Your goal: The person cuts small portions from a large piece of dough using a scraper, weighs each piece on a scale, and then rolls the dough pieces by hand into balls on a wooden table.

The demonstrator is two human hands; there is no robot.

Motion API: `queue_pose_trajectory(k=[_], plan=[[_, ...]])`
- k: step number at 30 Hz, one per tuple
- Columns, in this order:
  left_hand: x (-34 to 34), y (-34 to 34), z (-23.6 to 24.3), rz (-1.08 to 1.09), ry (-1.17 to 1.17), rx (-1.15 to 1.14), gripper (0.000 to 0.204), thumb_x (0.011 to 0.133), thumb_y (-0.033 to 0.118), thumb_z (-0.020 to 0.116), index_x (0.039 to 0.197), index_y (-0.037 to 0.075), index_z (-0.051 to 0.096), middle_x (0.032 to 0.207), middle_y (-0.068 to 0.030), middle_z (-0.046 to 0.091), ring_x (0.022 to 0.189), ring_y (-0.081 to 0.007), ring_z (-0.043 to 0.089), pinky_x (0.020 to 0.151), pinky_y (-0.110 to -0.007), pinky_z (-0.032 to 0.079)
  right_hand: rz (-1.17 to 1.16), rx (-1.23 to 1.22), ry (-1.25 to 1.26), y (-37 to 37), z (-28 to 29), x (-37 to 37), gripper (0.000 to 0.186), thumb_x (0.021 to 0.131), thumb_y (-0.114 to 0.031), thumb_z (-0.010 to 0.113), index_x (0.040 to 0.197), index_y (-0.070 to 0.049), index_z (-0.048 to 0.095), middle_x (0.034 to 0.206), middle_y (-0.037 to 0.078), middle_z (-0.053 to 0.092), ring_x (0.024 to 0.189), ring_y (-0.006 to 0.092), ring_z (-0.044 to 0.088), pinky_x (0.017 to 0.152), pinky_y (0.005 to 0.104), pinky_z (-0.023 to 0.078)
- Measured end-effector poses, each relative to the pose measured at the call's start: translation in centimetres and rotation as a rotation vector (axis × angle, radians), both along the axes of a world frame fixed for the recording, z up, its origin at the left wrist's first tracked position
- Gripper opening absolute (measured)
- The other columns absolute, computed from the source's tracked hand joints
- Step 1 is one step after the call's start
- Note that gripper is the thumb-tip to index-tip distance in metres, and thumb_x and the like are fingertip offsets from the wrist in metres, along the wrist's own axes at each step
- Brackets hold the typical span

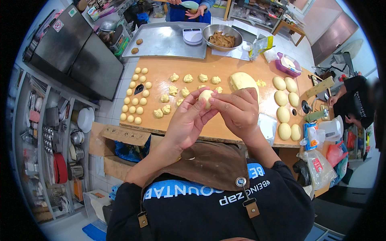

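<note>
A small pale-yellow dough ball is up in front of me, above the wooden table. My left hand cups it from the left, its fingers curled around it. From the other side, the fingertips of my right hand pinch the ball's edge. Rough dough pieces lie on the table beyond and left of my hands. Past my right hand rests a large slab of dough, partly hidden by that hand. Smooth small balls sit in rows at the table's left end.
Larger dough rounds stand at the right, near a metal scraper. Beyond the wooden table, a metal tray holds a white scale. A steel bowl contains brown filling. Two other people work nearby, one across, one at right.
</note>
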State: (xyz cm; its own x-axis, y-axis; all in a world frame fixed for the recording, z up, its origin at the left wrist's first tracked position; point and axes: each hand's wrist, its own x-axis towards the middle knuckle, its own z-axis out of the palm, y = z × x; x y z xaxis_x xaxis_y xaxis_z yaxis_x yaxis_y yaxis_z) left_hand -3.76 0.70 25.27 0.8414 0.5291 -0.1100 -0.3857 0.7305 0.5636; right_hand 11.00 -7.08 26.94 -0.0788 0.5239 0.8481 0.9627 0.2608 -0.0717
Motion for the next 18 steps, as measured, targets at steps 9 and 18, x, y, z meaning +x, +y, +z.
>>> queue_pose_trajectory(k=[9,18], plan=[[0.6,0.8,-0.1,0.023,-0.08,0.271,0.037,0.091,0.011,0.058,0.125,0.003,0.045,0.127,-0.0107,0.05,0.116,-0.019,0.051,0.1,-0.035,0.045,0.135,-0.141,0.256,0.2,0.6,1.0,0.018,0.065,-0.008,0.073,0.082,-0.013,0.07,0.073,-0.004,0.065,0.064,0.0156,0.05,0.062,0.0314,0.035],[2.8,1.8,-2.3,0.151,-0.053,0.084,0.034,0.092,0.009,0.056,0.124,0.005,0.045,0.129,-0.0096,0.049,0.117,-0.018,0.05,0.101,-0.034,0.044,0.009,-0.071,0.17,2.3,-1.5,1.9,0.021,0.065,-0.004,0.069,0.081,-0.017,0.071,0.073,-0.005,0.065,0.067,0.0165,0.053,0.062,0.0313,0.036]])
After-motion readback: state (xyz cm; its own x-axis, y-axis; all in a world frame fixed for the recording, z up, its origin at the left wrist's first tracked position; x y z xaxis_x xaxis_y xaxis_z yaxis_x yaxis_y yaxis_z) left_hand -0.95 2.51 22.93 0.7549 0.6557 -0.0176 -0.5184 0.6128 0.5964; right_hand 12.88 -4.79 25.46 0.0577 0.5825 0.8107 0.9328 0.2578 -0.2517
